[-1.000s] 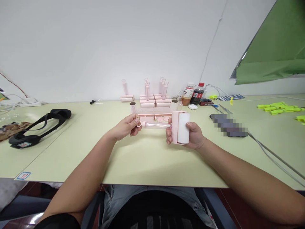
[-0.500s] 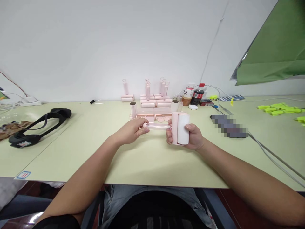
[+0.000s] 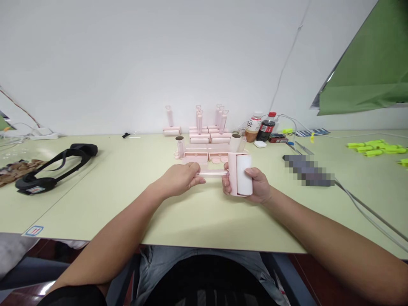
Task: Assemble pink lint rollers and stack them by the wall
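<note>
My right hand [image 3: 262,185] is wrapped round a lint roller, a white sticky roll [image 3: 244,175] set in a pale pink cover [image 3: 233,174]. From the cover a clear handle [image 3: 212,173] points left, lying level above the table. My left hand [image 3: 181,178] is closed round the handle's far end, hiding it. Behind my hands, several finished-looking lint rollers [image 3: 199,123] stand with their handles up and heart-shaped loops on top. In front of those lie open pink covers [image 3: 196,157] and small pink discs [image 3: 216,161].
A tea bottle [image 3: 253,127] and a cola bottle [image 3: 266,127] stand at the back right, near cables. A pixelated dark object [image 3: 307,170] lies to the right, with bright yellow items [image 3: 376,148] beyond. Black headgear [image 3: 55,168] lies on the left.
My left hand has turned further over the handle's end, covering its pink cap. The roller in my right hand sits slightly lower. The view has shifted a little.
</note>
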The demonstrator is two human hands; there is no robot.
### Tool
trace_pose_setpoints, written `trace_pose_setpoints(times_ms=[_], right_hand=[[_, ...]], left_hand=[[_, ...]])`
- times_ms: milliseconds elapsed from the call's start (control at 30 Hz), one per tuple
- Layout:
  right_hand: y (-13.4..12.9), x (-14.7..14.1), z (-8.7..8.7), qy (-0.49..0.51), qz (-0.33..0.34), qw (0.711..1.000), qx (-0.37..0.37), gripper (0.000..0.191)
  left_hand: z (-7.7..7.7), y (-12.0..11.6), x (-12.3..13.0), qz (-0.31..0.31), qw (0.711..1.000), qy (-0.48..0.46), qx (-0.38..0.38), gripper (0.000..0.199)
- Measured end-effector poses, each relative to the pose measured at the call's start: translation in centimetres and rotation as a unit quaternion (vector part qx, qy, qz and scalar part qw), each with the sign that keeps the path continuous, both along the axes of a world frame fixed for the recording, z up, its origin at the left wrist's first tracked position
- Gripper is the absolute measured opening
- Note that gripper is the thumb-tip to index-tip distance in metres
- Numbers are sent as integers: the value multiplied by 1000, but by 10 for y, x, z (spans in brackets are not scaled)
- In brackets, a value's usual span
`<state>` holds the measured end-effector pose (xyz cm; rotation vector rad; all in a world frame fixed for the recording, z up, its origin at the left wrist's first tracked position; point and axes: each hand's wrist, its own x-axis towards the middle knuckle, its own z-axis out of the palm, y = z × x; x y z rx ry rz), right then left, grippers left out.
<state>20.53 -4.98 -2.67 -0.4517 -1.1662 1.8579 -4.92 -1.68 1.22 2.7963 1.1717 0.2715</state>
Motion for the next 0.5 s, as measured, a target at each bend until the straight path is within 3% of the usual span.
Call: trace_pose_setpoints(times_ms=[267,500], right_hand=[[2,-2,-4,15,12,1000,-10,49],[-1,-7,-11,24,8,999,-23,46]], left_hand=[[-4,1,4,15,1000,-11,-15,34],[-17,4,15,138,990,-2,14,18]])
